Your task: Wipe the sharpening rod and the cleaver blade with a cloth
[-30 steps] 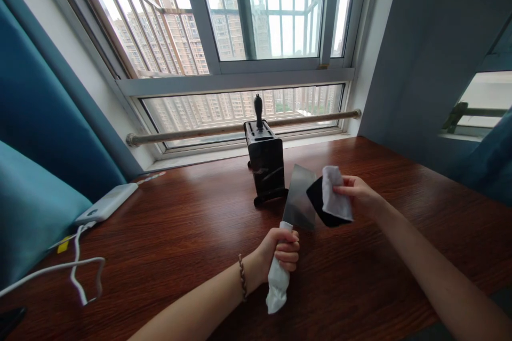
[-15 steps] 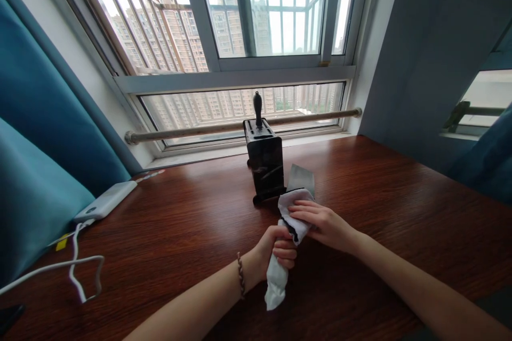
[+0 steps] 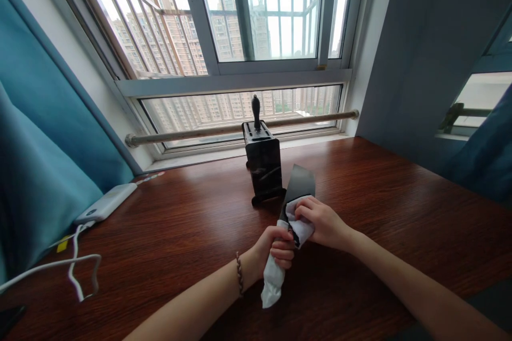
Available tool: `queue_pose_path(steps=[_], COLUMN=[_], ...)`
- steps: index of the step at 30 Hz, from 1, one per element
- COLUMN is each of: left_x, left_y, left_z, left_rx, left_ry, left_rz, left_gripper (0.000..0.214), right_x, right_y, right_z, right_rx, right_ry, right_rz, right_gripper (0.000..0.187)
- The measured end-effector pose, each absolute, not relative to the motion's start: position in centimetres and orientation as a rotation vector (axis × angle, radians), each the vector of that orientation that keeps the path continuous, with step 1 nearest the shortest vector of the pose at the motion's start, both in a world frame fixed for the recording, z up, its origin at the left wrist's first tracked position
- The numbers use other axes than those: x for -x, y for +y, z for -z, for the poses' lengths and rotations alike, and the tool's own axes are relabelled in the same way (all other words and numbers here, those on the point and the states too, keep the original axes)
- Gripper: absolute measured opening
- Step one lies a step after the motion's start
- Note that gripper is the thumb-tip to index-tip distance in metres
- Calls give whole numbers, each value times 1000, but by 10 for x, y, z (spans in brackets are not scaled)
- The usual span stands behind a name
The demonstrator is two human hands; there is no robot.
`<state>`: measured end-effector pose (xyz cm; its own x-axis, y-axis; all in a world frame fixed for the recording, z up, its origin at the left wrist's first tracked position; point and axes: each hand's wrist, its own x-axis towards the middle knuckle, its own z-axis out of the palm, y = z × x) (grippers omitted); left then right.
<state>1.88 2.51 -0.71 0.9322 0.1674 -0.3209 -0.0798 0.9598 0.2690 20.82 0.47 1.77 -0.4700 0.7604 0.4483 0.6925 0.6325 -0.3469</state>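
My left hand point(image 3: 276, 245) is closed around the handle of a kitchen cleaver, and a white wrapping point(image 3: 273, 281) covers that handle and sticks out below my fist. The broad grey blade point(image 3: 302, 180) points away from me, tilted slightly right. My right hand point(image 3: 326, 224) grips a white cloth point(image 3: 300, 230) with a black edge. Its fingers are bent and press the cloth against the lower part of the blade, close to my left fist. Just beyond, to the left of the blade, a black knife block point(image 3: 265, 168) stands with one dark-handled tool point(image 3: 256, 111) upright in it.
Everything rests on a reddish-brown wooden table point(image 3: 180, 240). At the left lie a white power strip point(image 3: 108, 202) and its looping cable point(image 3: 74, 264). A blue curtain point(image 3: 44, 160) hangs there. A rail point(image 3: 200, 132) crosses the window behind the table.
My right hand and the cloth have slid down the blade toward the handle, and its fingers have curled more. More of the blade shows now. My left hand keeps its grip.
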Motion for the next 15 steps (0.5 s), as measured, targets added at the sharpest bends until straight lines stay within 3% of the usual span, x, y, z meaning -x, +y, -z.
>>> queue_pose_path(steps=[5, 11, 15], left_x=[-19, -19, -19], left_y=[23, 19, 17], left_z=[6, 4, 2], left_rx=[-325, -431, -490], left_ry=[330, 310, 310], left_rz=[-199, -217, -198], left_gripper=[21, 24, 25], right_x=[-224, -244, -255], right_y=[14, 32, 44], right_z=[-23, -16, -5], right_rx=[1021, 1138, 1144], right_ry=[-2243, -1834, -1232], right_rz=[-417, -510, -688], right_gripper=[18, 12, 32])
